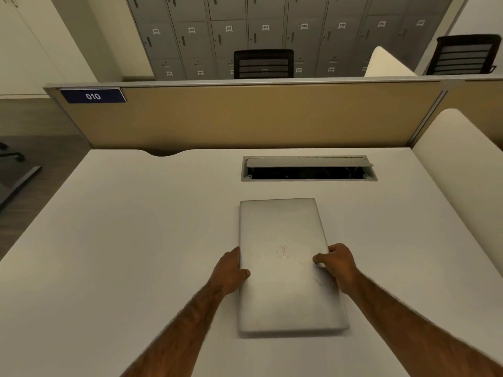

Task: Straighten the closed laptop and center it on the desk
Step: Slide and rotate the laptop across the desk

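We have the closed laptop (285, 265) pinned between our two hands on the white desk (109, 240). Our left hand (231, 270) clamps its left long edge, thumb lapped over onto the lid and the other fingers hidden down the side. Our right hand (339, 263) clamps the opposite long edge, thumb on the lid as well, fingers curled around the rim. Both hands are closed on the laptop, neither spread flat.

The relation we need to watch is the laptop's long axis. It runs away from us, from just inside our forearms out beyond our fingertips toward the open cable tray (309, 170), which lies well apart from the far short edge. That axis looks slightly skewed: the near end sits a little further toward our right hand's side than the far end does. Both hands grip at about the middle of its length, our right a touch further forward, so neither is plainly nearer.

We judge the straightening needs a small twist between the palms, and whether it then sits centred on the desk is hard to tell from here.
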